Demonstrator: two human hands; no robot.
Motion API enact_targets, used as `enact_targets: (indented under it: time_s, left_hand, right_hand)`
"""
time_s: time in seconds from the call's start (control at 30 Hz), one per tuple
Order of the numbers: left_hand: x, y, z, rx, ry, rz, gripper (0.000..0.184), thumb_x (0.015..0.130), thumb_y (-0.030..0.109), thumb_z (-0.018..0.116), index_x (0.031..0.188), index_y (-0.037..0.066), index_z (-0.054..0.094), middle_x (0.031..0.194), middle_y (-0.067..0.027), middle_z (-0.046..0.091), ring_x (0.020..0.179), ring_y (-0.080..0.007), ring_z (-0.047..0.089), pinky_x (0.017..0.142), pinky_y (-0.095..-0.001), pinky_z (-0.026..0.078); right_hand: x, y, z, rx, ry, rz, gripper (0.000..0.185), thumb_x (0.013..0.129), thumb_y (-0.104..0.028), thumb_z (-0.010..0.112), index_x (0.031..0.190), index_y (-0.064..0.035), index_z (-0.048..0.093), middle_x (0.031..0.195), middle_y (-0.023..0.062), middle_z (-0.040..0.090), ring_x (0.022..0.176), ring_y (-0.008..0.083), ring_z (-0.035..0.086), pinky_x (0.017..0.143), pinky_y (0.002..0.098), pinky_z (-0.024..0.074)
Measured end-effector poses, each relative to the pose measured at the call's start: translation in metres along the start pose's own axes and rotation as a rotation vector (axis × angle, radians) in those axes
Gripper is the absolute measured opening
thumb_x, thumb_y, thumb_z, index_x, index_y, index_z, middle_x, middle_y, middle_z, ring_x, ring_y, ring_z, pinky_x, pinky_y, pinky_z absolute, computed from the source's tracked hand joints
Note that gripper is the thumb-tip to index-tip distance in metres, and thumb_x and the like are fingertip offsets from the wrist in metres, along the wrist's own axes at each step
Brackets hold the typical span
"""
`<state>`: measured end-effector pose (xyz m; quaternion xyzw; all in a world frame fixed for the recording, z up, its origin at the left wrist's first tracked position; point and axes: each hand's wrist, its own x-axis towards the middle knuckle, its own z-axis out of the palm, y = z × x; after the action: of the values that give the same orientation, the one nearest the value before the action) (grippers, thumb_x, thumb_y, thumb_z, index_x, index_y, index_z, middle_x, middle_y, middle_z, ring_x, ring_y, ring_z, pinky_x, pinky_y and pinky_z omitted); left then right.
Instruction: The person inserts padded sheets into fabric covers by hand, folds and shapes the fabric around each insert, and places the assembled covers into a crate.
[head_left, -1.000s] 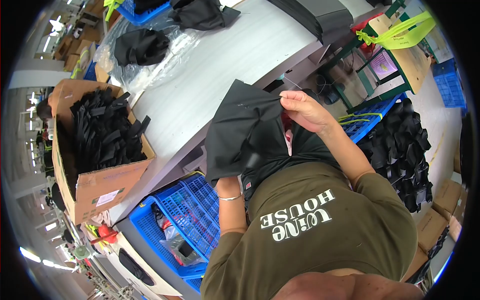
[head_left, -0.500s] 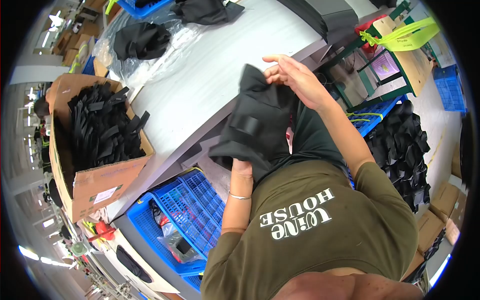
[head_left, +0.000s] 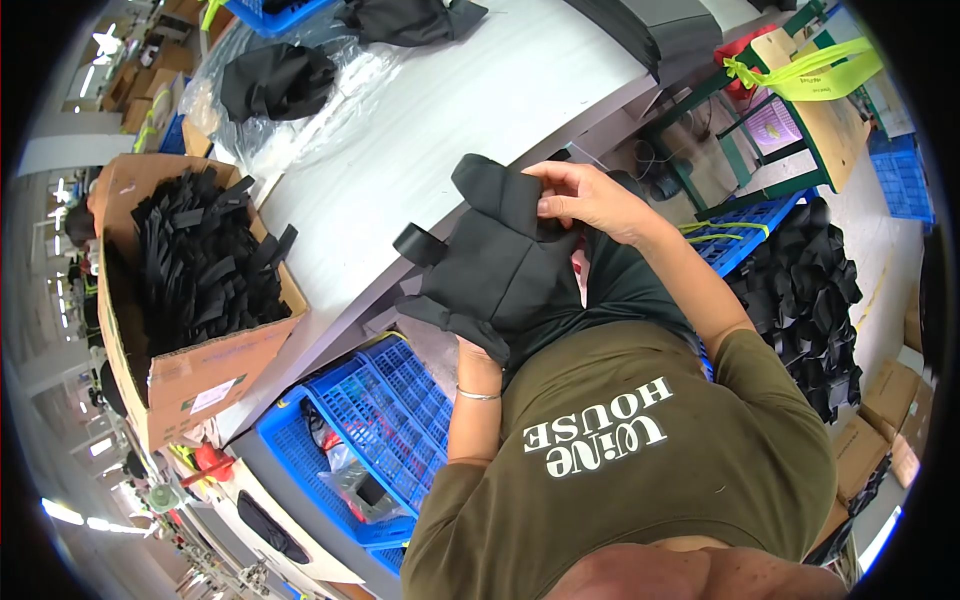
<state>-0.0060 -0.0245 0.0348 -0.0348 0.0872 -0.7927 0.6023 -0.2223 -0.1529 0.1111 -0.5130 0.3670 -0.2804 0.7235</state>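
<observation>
A black sewn fabric piece (head_left: 480, 268) with rounded flaps and a strap loop at its left side is held up over my lap, by the table's front edge. My right hand (head_left: 590, 203) grips its upper right edge, thumb and fingers bent together on the cloth. My left hand (head_left: 482, 350) is at the lower edge, mostly covered by the fabric. Its fingers are hidden, so I cannot tell how they are set.
A cardboard box (head_left: 205, 375) of black strips stands at the left. Black fabric pieces (head_left: 278, 82) lie on plastic on the white table (head_left: 430, 120). A blue basket (head_left: 400, 405) is by my left arm. More black pieces (head_left: 800, 290) are piled right, near a green-framed stool (head_left: 815, 130).
The fabric piece has been turned and spread, so its seamed face and strap loop show. My right hand has moved down slightly and closed on its edge. My left hand has shifted slightly down and left.
</observation>
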Motion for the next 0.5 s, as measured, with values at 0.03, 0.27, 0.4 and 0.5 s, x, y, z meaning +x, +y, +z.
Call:
enact_targets:
  time_s: [0.03,0.27,0.4,0.5]
  left_hand:
    - [0.0,-0.001,0.0,-0.012,0.006,0.002,0.063,0.101,0.046,0.041,0.147,0.004,0.035,0.152,-0.0151,0.037,0.138,-0.0361,0.038,0.116,-0.0521,0.029]
    - [0.0,0.034,-0.018,0.141,-0.034,0.031,0.06,0.101,0.043,0.042,0.145,0.004,0.039,0.15,-0.0152,0.041,0.137,-0.036,0.039,0.116,-0.0513,0.03]
    - [0.016,0.075,-0.025,0.28,-0.098,0.042,0.054,0.101,0.039,0.045,0.141,0.003,0.045,0.145,-0.0154,0.047,0.132,-0.0345,0.045,0.114,-0.0487,0.034]
    - [0.031,0.074,-0.004,0.478,0.09,0.155,0.052,0.099,0.038,0.052,0.138,0.004,0.049,0.139,-0.012,0.053,0.127,-0.0296,0.051,0.111,-0.0442,0.039]
  right_hand:
    - [0.004,0.01,-0.002,-0.029,-0.018,-0.087,0.026,0.087,-0.015,0.071,0.108,0.0002,0.068,0.107,0.002,0.062,0.094,0.0121,0.058,0.085,0.0253,0.0459]
    - [-0.018,0.006,-0.013,0.37,-0.152,-0.123,0.017,0.081,-0.008,0.069,0.09,0.0056,0.072,0.111,0.0109,0.064,0.103,0.0165,0.058,0.095,0.0304,0.0431]
    - [-0.012,0.008,-0.019,0.446,-0.179,-0.109,0.015,0.084,-0.008,0.069,0.097,-0.0009,0.066,0.098,0.0022,0.064,0.09,0.0083,0.058,0.086,0.0254,0.046]
    - [0.008,-0.001,-0.029,0.448,-0.107,-0.054,0.015,0.086,-0.01,0.07,0.095,-0.0094,0.058,0.093,-0.0028,0.061,0.085,0.0056,0.056,0.083,0.0236,0.0444]
